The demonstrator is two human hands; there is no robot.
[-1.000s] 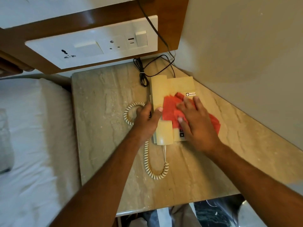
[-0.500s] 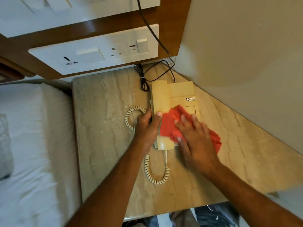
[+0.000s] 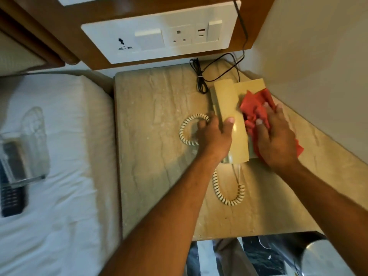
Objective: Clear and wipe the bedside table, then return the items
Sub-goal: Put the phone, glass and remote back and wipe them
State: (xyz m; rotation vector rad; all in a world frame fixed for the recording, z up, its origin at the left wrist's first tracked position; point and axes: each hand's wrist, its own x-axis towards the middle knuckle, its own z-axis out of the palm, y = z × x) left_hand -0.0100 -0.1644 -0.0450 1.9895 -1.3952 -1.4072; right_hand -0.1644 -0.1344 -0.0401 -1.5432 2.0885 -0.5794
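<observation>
A beige corded telephone sits at the back right of the marble bedside table. My left hand grips the handset from its left side, thumb on top. My right hand presses a red cloth flat onto the phone's right half, covering the keypad. The coiled handset cord loops on the table in front of the phone and behind my left hand.
A black cable runs from the phone up the wall past a white socket panel. The white bed lies left, with a clear plastic holder and a dark remote on it. A wall stands close on the right.
My right hand has slid the red cloth from the phone's near end up toward its far end. My left hand keeps its hold on the handset. The view has shifted, showing more of the bed.
</observation>
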